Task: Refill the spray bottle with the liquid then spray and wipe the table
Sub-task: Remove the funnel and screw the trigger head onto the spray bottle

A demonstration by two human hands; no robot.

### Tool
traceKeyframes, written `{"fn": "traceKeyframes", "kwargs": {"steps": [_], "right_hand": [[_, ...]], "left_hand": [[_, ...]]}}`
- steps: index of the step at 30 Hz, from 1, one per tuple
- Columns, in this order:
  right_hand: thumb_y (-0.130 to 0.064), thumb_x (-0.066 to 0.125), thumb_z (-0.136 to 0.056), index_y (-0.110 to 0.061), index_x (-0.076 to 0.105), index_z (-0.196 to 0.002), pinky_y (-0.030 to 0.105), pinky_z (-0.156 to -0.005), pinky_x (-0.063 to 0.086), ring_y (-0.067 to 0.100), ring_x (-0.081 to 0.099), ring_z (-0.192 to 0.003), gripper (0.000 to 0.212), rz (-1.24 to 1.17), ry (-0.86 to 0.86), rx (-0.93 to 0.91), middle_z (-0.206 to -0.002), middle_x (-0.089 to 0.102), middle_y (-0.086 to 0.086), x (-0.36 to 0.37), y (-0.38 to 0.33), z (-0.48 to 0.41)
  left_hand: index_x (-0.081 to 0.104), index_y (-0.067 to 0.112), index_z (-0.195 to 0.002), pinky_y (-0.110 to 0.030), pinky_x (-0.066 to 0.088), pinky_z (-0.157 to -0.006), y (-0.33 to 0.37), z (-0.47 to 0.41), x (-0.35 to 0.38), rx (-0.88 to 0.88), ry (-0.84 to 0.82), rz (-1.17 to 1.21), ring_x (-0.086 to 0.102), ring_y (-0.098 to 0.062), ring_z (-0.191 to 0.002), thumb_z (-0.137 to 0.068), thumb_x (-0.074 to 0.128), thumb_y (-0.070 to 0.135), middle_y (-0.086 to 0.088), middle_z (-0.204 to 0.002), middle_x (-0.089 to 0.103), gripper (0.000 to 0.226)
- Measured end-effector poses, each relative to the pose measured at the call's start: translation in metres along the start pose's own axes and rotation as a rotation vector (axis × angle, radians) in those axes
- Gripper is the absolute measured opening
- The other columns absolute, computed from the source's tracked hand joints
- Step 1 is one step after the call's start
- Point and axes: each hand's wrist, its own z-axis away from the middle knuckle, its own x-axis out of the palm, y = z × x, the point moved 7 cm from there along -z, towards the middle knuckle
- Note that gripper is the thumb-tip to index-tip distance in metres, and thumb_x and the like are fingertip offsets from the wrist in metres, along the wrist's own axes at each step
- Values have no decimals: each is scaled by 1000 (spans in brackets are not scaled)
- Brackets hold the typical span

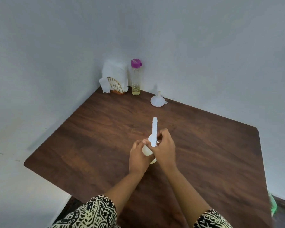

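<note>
We find the spray bottle upright near the middle of the table, with its white spray head pointing toward the far corner. Whether its base rests on the wood we cannot tell, because the hands cover it. Our left hand wraps its curled fingers round the pale body of the bottle. Our right hand closes its fingers and thumb on the neck just under the spray head. Both patterned sleeves show at the near edge.

A white funnel sits mouth down near the far right edge. In the far corner stands a clear bottle with a purple cap, a little yellowish liquid at its bottom. Just beside it is a gold wire napkin holder stuffed with white tissues.
</note>
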Motion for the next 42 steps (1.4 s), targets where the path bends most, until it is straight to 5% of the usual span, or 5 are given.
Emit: {"fn": "traceKeyframes", "kwargs": {"steps": [8, 16, 23, 32, 42], "right_hand": [[-22, 72, -84, -27, 60, -120, 27, -85, 50, 4, 60, -106, 39, -132, -373, 31, -112, 66, -14, -2, 16, 0], [-33, 82, -70, -26, 49, -81, 19, -66, 46, 0, 61, -82, 36, -45, -56, 98, -84, 64, -15, -2, 6, 3], [-31, 77, -76, -27, 51, -127, 24, -88, 47, 5, 58, -108, 58, -129, -180, 106, -118, 61, -17, 3, 14, 7], [-39, 78, -73, -26, 45, -85, 23, -61, 43, 1, 60, -77, 37, -4, -3, 162, -84, 63, -15, 0, 3, 10], [-27, 64, -89, -23, 58, -124, 28, -88, 49, 8, 60, -108, 35, -8, -206, 72, -117, 65, -13, 4, 14, 11]], "left_hand": [[59, 23, -121, -33, 50, -85, -3, -6, 0, -10, -21, -41, 54, -15, -110, -65, 79, 50, 6, -122, 53, 65], [58, 29, -122, -34, 51, -88, -2, -2, 0, -3, -9, -32, 52, -13, -114, -69, 77, 43, 10, -125, 51, 58], [57, 27, -125, -40, 52, -89, -2, -4, 0, -14, -20, -51, 52, -16, -115, -70, 78, 40, 7, -126, 51, 60], [58, 29, -118, -36, 51, -88, -1, 1, -1, -12, 1, -8, 51, -14, -115, -72, 76, 32, 14, -119, 48, 50], [52, 28, -129, -34, 53, -85, 4, -4, 1, 22, -81, -50, 55, -10, -110, -70, 72, 45, 11, -124, 51, 65]]}}
